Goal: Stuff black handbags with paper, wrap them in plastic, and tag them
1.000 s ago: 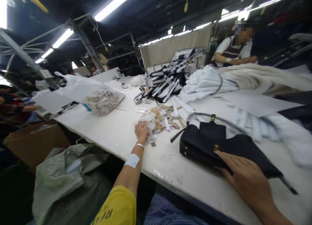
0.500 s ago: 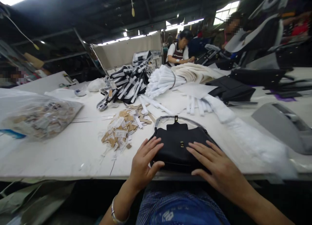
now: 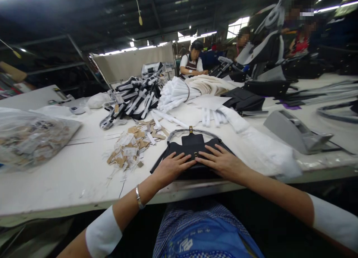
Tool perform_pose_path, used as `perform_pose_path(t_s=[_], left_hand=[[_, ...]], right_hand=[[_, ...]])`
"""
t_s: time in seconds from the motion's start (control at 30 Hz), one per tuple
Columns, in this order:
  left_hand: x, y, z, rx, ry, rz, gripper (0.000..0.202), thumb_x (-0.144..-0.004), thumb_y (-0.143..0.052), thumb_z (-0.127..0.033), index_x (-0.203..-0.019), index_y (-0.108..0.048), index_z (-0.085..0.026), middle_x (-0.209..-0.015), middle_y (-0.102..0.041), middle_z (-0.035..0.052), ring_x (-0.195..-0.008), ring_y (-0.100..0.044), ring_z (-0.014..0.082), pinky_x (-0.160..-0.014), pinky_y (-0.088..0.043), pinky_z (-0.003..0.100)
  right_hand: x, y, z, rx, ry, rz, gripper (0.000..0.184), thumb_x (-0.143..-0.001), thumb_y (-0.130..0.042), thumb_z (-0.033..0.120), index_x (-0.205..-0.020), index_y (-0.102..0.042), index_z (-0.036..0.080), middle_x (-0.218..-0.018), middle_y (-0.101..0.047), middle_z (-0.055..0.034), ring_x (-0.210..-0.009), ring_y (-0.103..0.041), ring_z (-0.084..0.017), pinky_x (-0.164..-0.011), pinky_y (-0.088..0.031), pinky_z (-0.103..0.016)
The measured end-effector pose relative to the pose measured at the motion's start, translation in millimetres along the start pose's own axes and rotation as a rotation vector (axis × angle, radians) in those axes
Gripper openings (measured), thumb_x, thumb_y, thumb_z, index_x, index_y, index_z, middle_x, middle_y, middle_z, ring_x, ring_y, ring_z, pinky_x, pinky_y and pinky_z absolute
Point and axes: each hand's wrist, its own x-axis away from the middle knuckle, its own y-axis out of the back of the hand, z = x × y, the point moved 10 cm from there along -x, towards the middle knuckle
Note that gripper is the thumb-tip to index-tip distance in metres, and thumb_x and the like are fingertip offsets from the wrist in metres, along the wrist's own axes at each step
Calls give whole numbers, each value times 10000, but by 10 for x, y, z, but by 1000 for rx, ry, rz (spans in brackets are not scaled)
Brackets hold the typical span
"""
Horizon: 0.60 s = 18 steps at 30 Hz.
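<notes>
A black handbag [image 3: 192, 140] lies flat at the table's front edge, its flap folded back away from me and its wrapped handle [image 3: 179, 132] arching behind. A small gold clasp [image 3: 196, 154] shows on its front between my hands. My left hand [image 3: 172, 167] rests flat on the bag's left half with fingers stretched out. On the right half lies my right hand [image 3: 222, 161], fingers spread. The fingertips of both hands come close together near the clasp. Beside the bag on the left is a heap of brown and white tags [image 3: 128, 148].
A clear plastic bag of tags [image 3: 36, 140] stands at the left. Wrapped black straps [image 3: 134, 97] and white strips [image 3: 176, 94] are piled behind. A grey tape dispenser [image 3: 296, 131] and white foam wrap [image 3: 268, 153] lie to the right. A co-worker [image 3: 192, 60] sits at the far side.
My hands have moved inward over the handbag, fingertips now nearly meeting at the clasp; they were farther apart before. The camera view has turned to the right.
</notes>
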Motion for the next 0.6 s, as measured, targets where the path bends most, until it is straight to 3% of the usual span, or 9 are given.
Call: perform_pose_path(t_s=[0.13,0.3,0.4,0.5,0.6], left_hand=[[89,-225,-41,2,45,0,656,-939,-441,-60,-1510,-290,-345,-1523,-458,36,-1368,-467,243,-1080,-407,454],[146,-230,-112,50,67,17,783,-877,-506,-39,-1528,-235,-379,-1576,-370,59,-1419,-391,270,-1120,-362,488],[139,-213,-172,136,77,27,752,-899,-599,-237,-1526,-223,-416,-1612,-279,98,-1449,-318,335,-1126,-332,556],[128,-236,-186,169,147,-20,764,-886,-649,-349,-1519,-230,-440,-1631,-203,123,-1463,-258,393,-1116,-314,620],[131,-292,-199,168,189,-68,822,-866,-686,-340,-1520,-203,-456,-1640,-165,120,-1464,-239,414,-1108,-315,644]], right_hand=[[79,-334,15,-66,-37,53,768,-843,-481,11,-1523,-327,332,-1537,-418,-69,-1392,-398,-354,-1063,-374,-604],[122,-537,-20,-283,-99,107,885,-744,-422,-43,-1537,-292,328,-1597,-304,-58,-1476,-242,-288,-1150,-237,-605],[121,-496,-59,-462,-113,145,858,-725,-423,-26,-1518,-355,293,-1593,-310,-65,-1490,-207,-248,-1179,-170,-586],[73,-385,-79,-648,-119,208,713,-800,-517,85,-1485,-425,263,-1561,-375,-78,-1476,-253,-270,-1188,-146,-583],[-94,-234,-210,-725,-240,167,464,-918,-562,296,-1374,-553,213,-1412,-562,-111,-1343,-475,-264,-1151,-308,-495]])
